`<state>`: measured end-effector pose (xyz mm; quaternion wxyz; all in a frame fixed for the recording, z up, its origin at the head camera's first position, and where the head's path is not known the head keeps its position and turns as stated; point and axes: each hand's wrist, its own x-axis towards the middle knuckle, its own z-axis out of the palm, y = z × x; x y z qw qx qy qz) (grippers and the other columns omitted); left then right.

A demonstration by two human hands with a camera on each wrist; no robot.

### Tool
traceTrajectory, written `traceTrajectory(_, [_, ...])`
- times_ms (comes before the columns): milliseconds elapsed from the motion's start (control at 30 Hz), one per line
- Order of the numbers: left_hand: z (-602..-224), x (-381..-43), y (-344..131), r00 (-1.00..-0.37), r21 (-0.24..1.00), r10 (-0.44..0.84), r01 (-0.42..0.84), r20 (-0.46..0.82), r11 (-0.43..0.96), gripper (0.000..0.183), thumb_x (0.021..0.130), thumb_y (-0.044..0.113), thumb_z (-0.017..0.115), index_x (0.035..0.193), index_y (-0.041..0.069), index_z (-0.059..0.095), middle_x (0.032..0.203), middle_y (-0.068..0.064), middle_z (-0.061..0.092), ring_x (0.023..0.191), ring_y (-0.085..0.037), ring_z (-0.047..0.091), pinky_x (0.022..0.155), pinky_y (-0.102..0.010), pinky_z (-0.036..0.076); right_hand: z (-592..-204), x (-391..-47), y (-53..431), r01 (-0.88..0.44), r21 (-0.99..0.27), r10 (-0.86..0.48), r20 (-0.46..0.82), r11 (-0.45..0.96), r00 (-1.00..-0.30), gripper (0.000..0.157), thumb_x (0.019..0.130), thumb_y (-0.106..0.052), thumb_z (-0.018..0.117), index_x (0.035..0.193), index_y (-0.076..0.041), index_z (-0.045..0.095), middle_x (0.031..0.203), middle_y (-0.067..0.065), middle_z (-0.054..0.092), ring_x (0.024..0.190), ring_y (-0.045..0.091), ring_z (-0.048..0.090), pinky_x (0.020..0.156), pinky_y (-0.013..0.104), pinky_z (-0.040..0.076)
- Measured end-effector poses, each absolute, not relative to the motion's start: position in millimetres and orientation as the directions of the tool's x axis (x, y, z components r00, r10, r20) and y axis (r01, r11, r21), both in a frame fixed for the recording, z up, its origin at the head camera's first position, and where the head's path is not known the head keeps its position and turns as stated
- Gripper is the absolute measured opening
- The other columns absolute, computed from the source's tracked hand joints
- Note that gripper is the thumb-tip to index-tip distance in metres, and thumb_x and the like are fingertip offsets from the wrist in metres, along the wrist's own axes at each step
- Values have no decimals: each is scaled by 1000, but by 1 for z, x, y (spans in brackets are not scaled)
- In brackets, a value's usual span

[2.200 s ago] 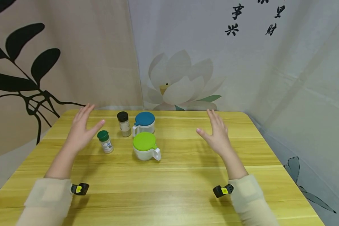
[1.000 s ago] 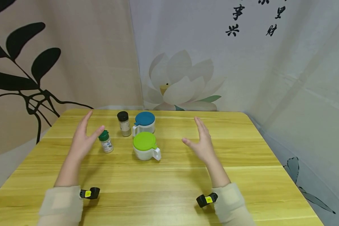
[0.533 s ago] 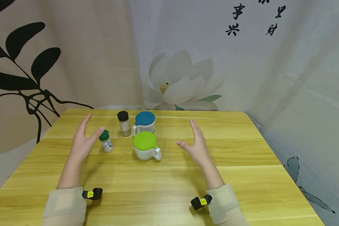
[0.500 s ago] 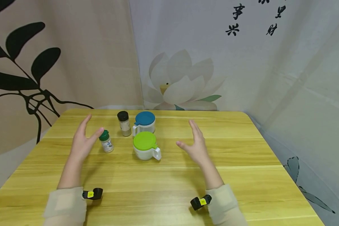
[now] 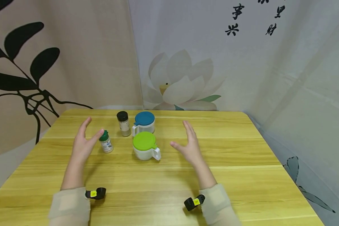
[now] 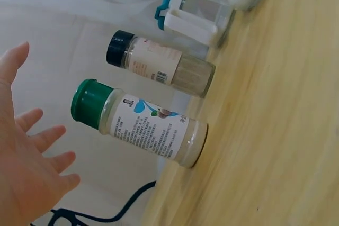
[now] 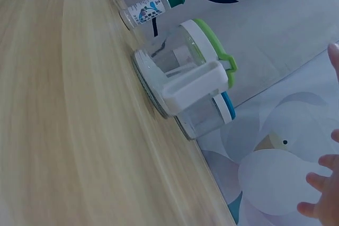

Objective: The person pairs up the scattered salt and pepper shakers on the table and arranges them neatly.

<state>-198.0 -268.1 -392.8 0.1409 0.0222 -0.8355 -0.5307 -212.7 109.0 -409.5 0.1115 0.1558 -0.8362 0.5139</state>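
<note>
My left hand point(image 5: 83, 146) hovers with spread fingers just left of a green-capped seasoning bottle point(image 5: 106, 142); the left wrist view shows a gap between the hand and that bottle. To the right of the green and blue-lidded jars, my right hand point(image 5: 190, 147) hangs in the air, its thumb pointing left and nothing in it. The green-lidded jar point(image 5: 145, 147) is glass with a white handle point(image 7: 196, 86) turned toward the right hand. Behind it stands the blue-lidded jar point(image 5: 145, 121), handle to the left. A black-capped seasoning bottle point(image 5: 124, 124) stands upright beside the blue-lidded jar.
All the containers stand on a wooden table point(image 5: 147, 191) left of its middle. Behind the table's far edge hangs a cloth backdrop point(image 5: 101, 56) printed with a lotus and dark leaves. A small black camera point(image 5: 96, 193) sits at the left wrist, another camera point(image 5: 194, 202) at the right.
My right hand has moved left, toward the green-lidded jar. The left arm has shifted slightly right and nearer to me, its hand still by the green-capped bottle. The containers stay in place.
</note>
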Motion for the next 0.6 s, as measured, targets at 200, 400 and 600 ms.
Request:
traceTrajectory(200, [-393,-201,-269,-952,934,-220,133,213,331,74,95,40,58,154,25,16,159,-2,13,144,-24,4,113,-51,3,-413,-213,99,-368,-834,-146,338,411,-930,98,77,-60,70,153,-27,19,158,-3,13,142,29,14,104,65,18])
traceTrajectory(400, [-396,-203,-270,-951,949,-232,134,204,287,74,95,36,59,154,24,16,158,2,16,144,-20,7,114,-41,2,-417,-214,91,-356,-842,-143,326,405,-934,96,77,-56,73,153,-26,21,158,-4,15,142,27,16,106,61,19])
traceTrajectory(600, [-398,-203,-269,-958,959,-236,101,166,265,75,94,35,61,154,22,19,158,-2,16,144,-23,8,114,-45,3,-417,-214,81,-342,-856,-142,311,388,-940,96,77,-50,76,153,-25,23,158,-3,16,142,26,16,107,58,21])
